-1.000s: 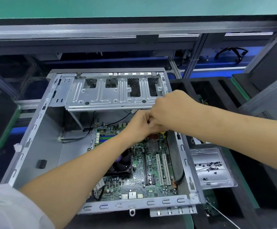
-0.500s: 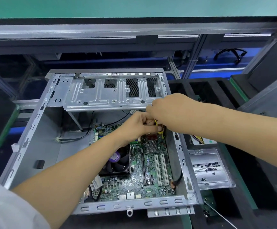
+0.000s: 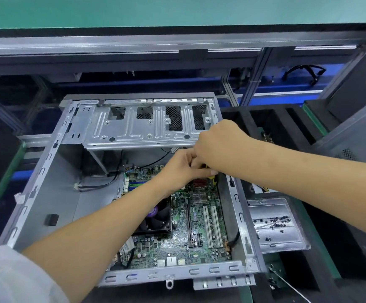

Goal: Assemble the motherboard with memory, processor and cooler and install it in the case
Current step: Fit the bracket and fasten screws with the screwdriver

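motherboard (image 3: 177, 232) seated flat in open case (image 3: 53, 193), cooler fan (image 3: 155, 217) mounted | left hand (image 3: 178, 169) and right hand (image 3: 219, 145) meet at board's far right corner, fingers curled, pinching yellow cable (image 3: 213, 177), likely plugging a connector | screw tray (image 3: 273, 224) just beside case

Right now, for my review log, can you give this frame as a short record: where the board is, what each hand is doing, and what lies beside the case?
board: motherboard lies inside the open case
cooler: fan mounted on the board
left hand: fingers curled at the board's far right corner, meeting the right hand
right hand: over the same spot, pinching something yellow; what it is cannot be told
beside case: metal tray with small dark screws
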